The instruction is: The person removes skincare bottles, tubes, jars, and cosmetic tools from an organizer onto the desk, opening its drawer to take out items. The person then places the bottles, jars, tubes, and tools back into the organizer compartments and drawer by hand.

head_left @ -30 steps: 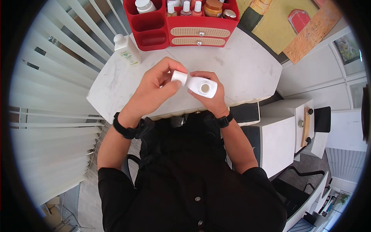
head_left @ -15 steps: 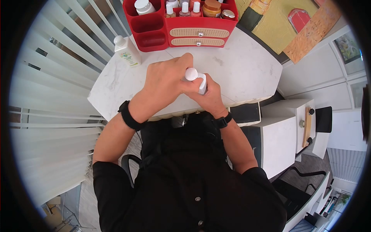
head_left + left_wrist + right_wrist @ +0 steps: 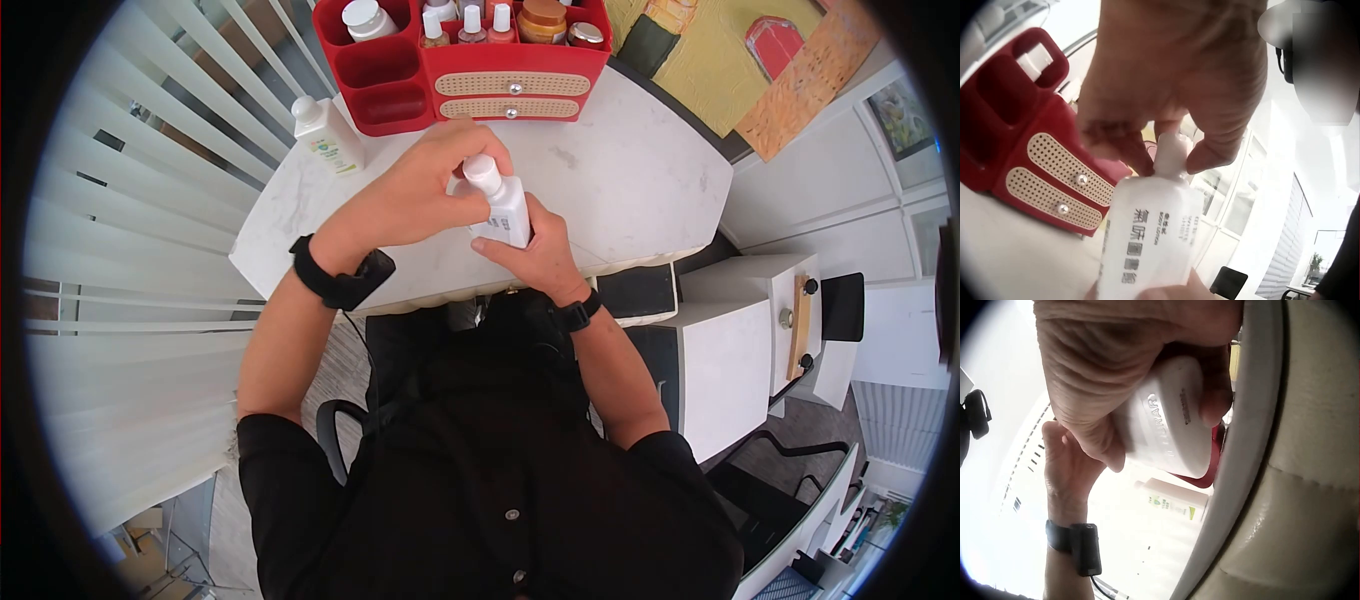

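Note:
A white body lotion bottle (image 3: 508,212) is held up over the white tabletop, with printed lettering on its front. Around its lower body, the right hand (image 3: 545,256) keeps a grip, thumb on the front face. The left hand (image 3: 425,185) pinches the bottle's white cap (image 3: 1171,154) between thumb and fingers. The cap sits on the bottle's neck. In the right wrist view, the bottle's base (image 3: 1175,419) with raised letters faces the camera, and the left hand (image 3: 1071,464) shows beyond it.
A red organizer (image 3: 395,100) with two drawers, jars and small bottles stands at the table's back. Left of it is a white and green pump-shaped bottle (image 3: 328,136). The table's front edge (image 3: 640,262) runs close below the hands. A white cabinet (image 3: 720,370) stands at the right.
One second ago the cap was apart from the bottle and the open mouth showed. The left hand has brought the cap onto the neck, and the bottle has turned more upright.

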Action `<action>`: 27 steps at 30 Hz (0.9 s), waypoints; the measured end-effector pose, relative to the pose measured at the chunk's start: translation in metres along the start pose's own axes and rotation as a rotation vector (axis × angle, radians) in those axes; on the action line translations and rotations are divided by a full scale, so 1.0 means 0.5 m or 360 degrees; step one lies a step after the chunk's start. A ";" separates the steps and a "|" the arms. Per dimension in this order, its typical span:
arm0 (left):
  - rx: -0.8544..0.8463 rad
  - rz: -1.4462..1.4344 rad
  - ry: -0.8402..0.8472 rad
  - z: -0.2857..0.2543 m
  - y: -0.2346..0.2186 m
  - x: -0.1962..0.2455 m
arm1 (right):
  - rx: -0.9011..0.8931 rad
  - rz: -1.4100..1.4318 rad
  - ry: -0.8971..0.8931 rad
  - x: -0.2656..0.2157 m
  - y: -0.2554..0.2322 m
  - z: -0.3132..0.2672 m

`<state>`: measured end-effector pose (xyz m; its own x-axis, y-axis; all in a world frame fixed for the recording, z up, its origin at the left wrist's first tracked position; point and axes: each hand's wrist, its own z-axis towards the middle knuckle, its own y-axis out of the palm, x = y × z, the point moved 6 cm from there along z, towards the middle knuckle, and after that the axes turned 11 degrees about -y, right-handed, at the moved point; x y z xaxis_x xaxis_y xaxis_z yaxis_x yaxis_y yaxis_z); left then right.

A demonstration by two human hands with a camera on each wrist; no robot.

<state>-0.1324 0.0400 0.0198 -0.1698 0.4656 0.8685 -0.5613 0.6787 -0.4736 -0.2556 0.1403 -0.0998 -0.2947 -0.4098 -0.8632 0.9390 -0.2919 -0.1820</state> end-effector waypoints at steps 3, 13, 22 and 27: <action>-0.0170 0.0375 0.0357 -0.004 0.008 0.026 | -0.0019 0.0010 -0.0007 0.002 0.001 0.000; 0.0031 0.0567 -0.0221 0.023 0.000 0.027 | 0.0015 0.0013 0.0040 0.007 -0.002 -0.001; 0.0010 0.0955 -0.0195 0.018 -0.002 0.020 | 0.0028 0.0043 0.0011 0.004 0.002 0.002; 0.0585 0.0294 0.0502 0.007 -0.033 0.066 | 0.0102 0.0140 0.0065 0.014 -0.001 -0.002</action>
<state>-0.1313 0.0422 0.0567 -0.0725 0.7459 0.6621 -0.8020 0.3510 -0.4833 -0.2581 0.1383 -0.1062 -0.2029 -0.4010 -0.8933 0.9472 -0.3118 -0.0752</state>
